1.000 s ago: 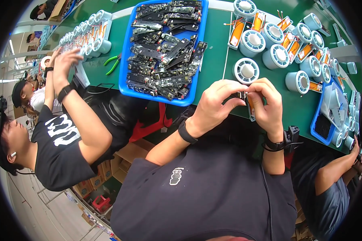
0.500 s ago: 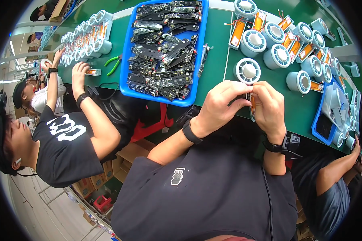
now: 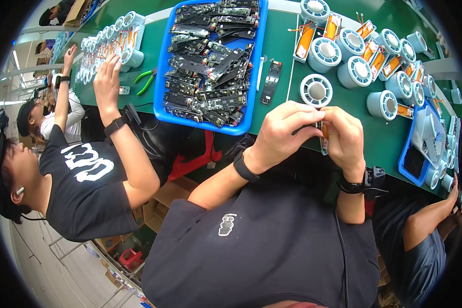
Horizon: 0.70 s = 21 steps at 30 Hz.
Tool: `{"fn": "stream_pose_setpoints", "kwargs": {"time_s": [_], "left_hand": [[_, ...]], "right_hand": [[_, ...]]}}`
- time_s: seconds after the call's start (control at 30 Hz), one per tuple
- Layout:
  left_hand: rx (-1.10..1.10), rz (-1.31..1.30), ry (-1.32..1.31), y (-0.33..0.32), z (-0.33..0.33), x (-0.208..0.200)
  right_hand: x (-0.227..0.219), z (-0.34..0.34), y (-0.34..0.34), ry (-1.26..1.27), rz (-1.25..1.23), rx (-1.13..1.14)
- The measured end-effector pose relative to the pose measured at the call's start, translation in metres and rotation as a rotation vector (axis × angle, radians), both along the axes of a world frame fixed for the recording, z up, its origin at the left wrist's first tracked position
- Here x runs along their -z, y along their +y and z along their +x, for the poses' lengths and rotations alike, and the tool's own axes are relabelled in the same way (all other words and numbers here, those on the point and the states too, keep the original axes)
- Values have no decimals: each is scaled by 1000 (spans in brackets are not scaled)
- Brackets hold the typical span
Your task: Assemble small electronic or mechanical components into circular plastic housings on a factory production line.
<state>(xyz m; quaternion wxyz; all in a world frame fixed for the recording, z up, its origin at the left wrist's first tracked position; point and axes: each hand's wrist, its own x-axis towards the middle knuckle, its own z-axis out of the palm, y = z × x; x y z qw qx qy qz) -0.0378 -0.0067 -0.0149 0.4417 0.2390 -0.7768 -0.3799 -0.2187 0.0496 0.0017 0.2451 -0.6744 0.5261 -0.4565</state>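
Observation:
My left hand (image 3: 285, 134) and my right hand (image 3: 345, 136) meet at the table's front edge. Both have their fingers pinched together on the narrow body of a light blue fan-like unit (image 3: 315, 91). Its round, slotted head points away from me, and a bit of orange shows between the hands. What the fingertips press on is hidden. Beyond my left hand a black circuit board (image 3: 271, 83) lies on the green table, beside a thin pale strip (image 3: 260, 72).
A blue tray (image 3: 252, 97) heaped with black circuit boards stands left of centre. Green-handled pliers (image 3: 146, 82) lie beside it. Several similar units (image 3: 354, 72) with orange batteries crowd the right. A blue bin (image 3: 406, 154) sits far right. Co-workers sit at both sides.
The loose circuit board beside the tray, tilted before, now lies flat and farther right. The co-worker's hands on the left have risen. My hands have hardly moved.

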Motion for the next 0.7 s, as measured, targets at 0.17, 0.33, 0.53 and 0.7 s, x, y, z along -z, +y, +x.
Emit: {"fn": "stream_pose_setpoints", "kwargs": {"time_s": [0.17, 0.33, 0.53, 0.7], "left_hand": [[-87, -121, -42, 8, -1, 0], [-153, -215, -36, 12, -4, 3], [-187, -281, -117, 19, -3, -7], [-276, -72, -170, 14, -1, -26]], "right_hand": [[-4, -1, 8, -67, 24, -41], [-4, 0, 15, -60, 93, -12], [3, -1, 17, -108, 97, -24], [3, 19, 27, -168, -6, 224]]}}
